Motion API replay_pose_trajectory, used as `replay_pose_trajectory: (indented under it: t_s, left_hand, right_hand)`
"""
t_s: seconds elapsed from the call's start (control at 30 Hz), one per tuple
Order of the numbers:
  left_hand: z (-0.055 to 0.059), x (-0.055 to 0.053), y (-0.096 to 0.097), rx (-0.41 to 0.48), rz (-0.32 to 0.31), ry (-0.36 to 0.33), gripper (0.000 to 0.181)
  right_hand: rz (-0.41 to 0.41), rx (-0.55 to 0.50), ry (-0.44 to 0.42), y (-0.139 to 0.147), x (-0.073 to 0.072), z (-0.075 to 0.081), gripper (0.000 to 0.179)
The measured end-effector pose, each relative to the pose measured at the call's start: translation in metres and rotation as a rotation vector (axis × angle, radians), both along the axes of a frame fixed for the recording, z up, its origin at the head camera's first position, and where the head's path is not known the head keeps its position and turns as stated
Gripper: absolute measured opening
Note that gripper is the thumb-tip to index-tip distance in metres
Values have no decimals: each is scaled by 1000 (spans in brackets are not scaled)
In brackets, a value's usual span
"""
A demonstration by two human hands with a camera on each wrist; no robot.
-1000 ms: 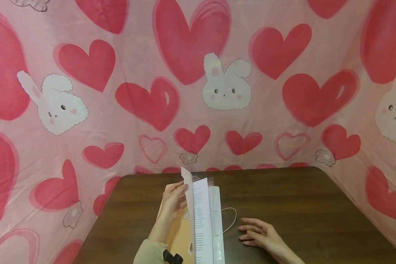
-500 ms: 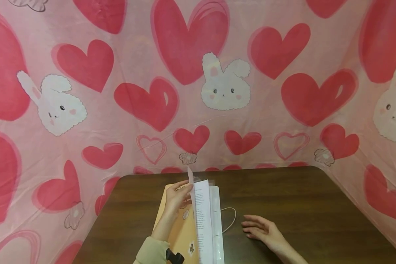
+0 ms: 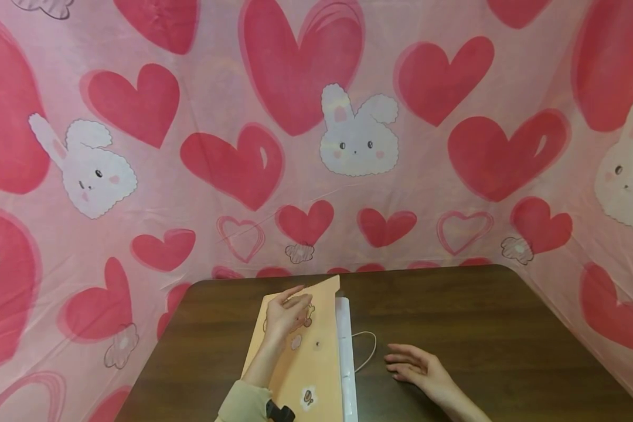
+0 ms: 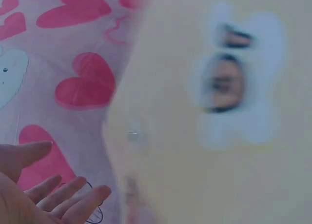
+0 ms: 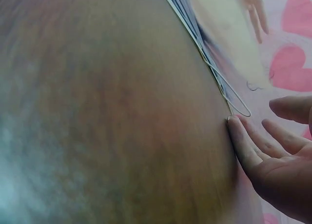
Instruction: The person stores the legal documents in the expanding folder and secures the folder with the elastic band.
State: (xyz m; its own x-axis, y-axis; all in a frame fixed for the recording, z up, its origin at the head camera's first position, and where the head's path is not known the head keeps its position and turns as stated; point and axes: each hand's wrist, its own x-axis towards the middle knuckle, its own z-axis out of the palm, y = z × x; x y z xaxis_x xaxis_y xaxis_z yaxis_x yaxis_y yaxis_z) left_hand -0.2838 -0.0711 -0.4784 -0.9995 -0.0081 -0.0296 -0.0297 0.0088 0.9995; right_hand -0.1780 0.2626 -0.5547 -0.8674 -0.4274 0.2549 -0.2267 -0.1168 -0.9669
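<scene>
A pale orange binder (image 3: pixel 324 363) with printed cartoon pictures lies on the table, its cover tilted up and leaning over the pages. Along its right side shows a white edge (image 3: pixel 348 375), and a thin elastic loop (image 3: pixel 374 347) sticks out beyond that. My left hand (image 3: pixel 285 319) is over the left part of the cover; in the left wrist view its fingers (image 4: pixel 73 202) are relaxed, apart from the cover and holding nothing. To the right of the binder, my right hand (image 3: pixel 417 368) rests on the table, fingers loosely extended with nothing in them. The printed sheets are now hidden under the cover.
A dark wooden table (image 3: pixel 480 328) carries the binder. Behind and at both sides hangs a pink cloth (image 3: pixel 427 176) with hearts and rabbits. A black strap device (image 3: pixel 281 412) sits at my left wrist, beside the sleeve (image 3: pixel 242 401).
The binder's cover has swung rightward and down over the printed sheets. My left hand has let go of it, after moving slightly right. The right hand has shifted only a little.
</scene>
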Motion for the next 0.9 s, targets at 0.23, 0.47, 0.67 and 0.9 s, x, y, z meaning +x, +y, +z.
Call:
replay_pose_trajectory:
  t_s: [0.23, 0.47, 0.67, 0.9]
  left_hand:
    - [0, 0, 1, -140, 4, 45, 61]
    - [2, 1, -2, -199, -26, 83, 62]
    - [0, 5, -9, -258, -80, 95, 72]
    - [-1, 11, -15, -308, -87, 71, 78]
  right_hand:
    - [2, 17, -18, 0, -1, 1, 47]
    - [-6, 34, -25, -2, -2, 4, 50]
    - [-33, 82, -11, -5, -4, 7, 52]
    - [-126, 170, 166, -9, -7, 1, 44]
